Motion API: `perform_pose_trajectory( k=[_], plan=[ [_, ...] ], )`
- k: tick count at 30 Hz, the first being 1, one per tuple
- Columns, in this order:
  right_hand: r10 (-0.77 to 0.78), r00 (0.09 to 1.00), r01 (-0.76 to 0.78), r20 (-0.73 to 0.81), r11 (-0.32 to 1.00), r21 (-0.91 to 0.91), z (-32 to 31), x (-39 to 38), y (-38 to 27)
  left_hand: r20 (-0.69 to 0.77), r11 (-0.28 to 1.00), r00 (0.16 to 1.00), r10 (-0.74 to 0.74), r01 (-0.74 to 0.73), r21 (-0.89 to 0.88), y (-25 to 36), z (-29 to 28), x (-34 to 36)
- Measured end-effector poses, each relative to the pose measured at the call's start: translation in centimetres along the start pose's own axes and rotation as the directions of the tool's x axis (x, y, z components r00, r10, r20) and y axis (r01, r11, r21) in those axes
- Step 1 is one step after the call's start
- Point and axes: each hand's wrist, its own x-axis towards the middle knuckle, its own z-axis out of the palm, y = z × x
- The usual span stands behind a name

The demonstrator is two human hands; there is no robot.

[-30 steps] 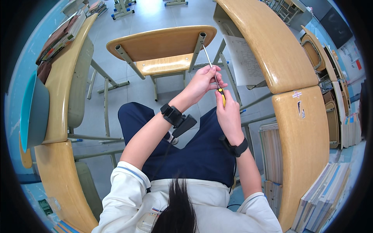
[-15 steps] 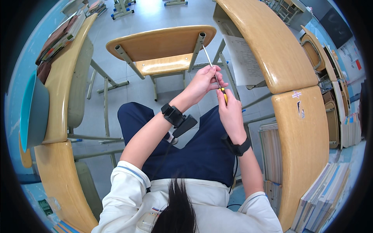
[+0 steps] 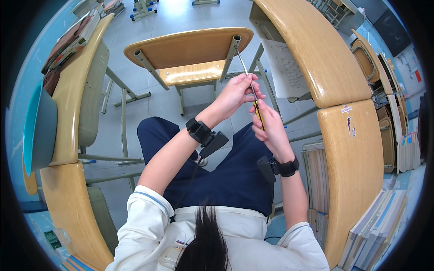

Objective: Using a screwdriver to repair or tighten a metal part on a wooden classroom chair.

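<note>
A screwdriver point(image 3: 258, 114) with a yellow and black handle slants up and away from me. My right hand point(image 3: 272, 131) is wrapped round its handle. Just beyond, the fingers of my left hand point(image 3: 236, 94) pinch its metal shaft. The shaft's far end meets the right metal tube of a wooden chair point(image 3: 190, 50), close below the tube's open end; the exact contact is too small to make out. The chair's backrest faces me, with the seat lower behind it. Black bands with small devices sit on both my wrists.
Wooden desks stand close on my left point(image 3: 68, 113) and right point(image 3: 350, 149). A teal basin point(image 3: 40, 131) is by the left desk. A sheet of paper point(image 3: 284, 67) hangs at the right desk's side. Books point(image 3: 373, 230) are stacked at the lower right.
My right hand has turned on the screwdriver's handle, its fingers curling round and the wrist rolling outward. My left hand stays nearly where it was on the shaft.
</note>
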Motion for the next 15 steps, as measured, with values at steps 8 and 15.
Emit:
perform_pose_trajectory(
  k=[8,15],
  plan=[
    [-0.229,0.965,0.16,-0.124,0.898,-0.409,0.5,0.5,1.2,0.003,0.999,0.999,0.049,-0.049,-0.01,-0.7,-0.7,0.6],
    [0.12,0.971,-0.193,0.205,0.9,0.391,-0.5,-0.1,0.4,0.009,0.996,0.997,0.079,-0.079,-0.045,-0.6,-0.3,0.6]
  ],
)
